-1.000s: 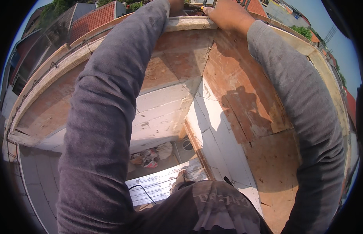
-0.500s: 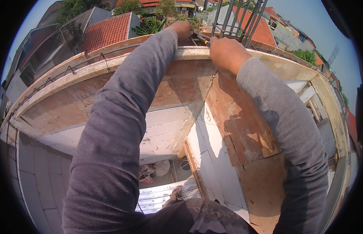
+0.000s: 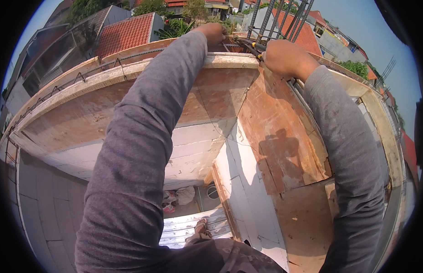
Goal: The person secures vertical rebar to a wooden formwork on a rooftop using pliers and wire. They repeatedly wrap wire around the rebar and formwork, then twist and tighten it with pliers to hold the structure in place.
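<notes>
Where the two grey sleeves meet the upper middle of the frame in the head view, both hands work at a rebar cage [image 3: 277, 20] that rises out of the corner of a plywood form [image 3: 220, 91]. The left hand [image 3: 213, 32] lies curled over the far edge of the form at top centre, fingers bent down behind it; what it grips there is hidden, so whether it has a bar or only the board cannot be told. The right hand [image 3: 286, 57] is a closed fist just right of it, knuckles up, clenched on something slim with a yellow bit [image 3: 255, 45] showing at its left; it looks like a tool handle or tie wire, but it is too small to be sure. The bars stand upright in a tight bundle, running off the top of the frame, with thinner bars lying along the form's rim toward the left. Steel like this should be stiff, heavy for its thickness and ribbed, so not slippery, though rough and likely hot in this sun; a low hold near the form's rim seems steadiest. Thin wire, by contrast, would bend readily and prick. Far below, at lower centre, a sandalled foot [image 3: 201, 226] rests on a white plank [image 3: 184, 230], so anything let go would fall a long way.
</notes>
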`<act>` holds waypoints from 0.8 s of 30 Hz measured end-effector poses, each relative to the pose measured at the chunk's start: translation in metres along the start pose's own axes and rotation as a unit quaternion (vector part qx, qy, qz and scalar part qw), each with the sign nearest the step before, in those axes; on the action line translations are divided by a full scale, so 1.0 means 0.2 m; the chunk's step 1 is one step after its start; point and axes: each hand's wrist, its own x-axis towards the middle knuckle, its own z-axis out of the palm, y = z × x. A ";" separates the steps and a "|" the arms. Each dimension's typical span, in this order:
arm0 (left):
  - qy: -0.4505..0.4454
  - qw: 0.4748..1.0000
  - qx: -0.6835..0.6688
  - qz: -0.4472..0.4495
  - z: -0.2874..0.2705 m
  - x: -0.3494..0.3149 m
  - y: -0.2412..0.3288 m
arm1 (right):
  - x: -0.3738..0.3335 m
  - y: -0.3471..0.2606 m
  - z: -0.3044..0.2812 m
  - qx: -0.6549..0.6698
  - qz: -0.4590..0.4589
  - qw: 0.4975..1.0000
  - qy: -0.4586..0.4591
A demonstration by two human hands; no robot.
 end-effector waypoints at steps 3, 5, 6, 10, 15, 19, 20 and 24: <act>-0.024 1.000 -0.013 0.011 0.00 0.00 0.02 | 0.06 -0.12 0.01 -0.085 -0.009 0.996 0.005; -0.018 1.000 -0.001 0.008 0.00 -0.01 0.02 | 0.07 -0.18 0.00 -0.077 -0.008 0.997 0.004; -0.013 1.000 0.005 0.004 -0.01 -0.01 0.01 | 0.07 -0.19 0.01 -0.071 0.002 0.997 0.021; -0.003 1.000 0.015 -0.008 -0.01 -0.02 -0.02 | 0.11 -0.18 0.06 -0.040 0.028 0.999 0.022; -0.019 1.000 0.009 0.010 0.00 0.01 0.05 | 0.17 -0.05 0.08 0.012 0.070 0.997 -0.039; -0.032 0.998 0.045 0.008 0.03 0.06 0.02 | 0.18 -0.10 -0.04 -0.139 0.002 0.986 -0.091; -0.027 0.998 0.049 -0.006 0.04 0.05 -0.01 | 0.19 -0.13 -0.07 -0.166 -0.013 0.979 -0.119; 0.010 0.998 0.066 0.002 0.01 -0.03 -0.08 | 0.21 -0.17 -0.06 -0.143 -0.026 0.986 -0.079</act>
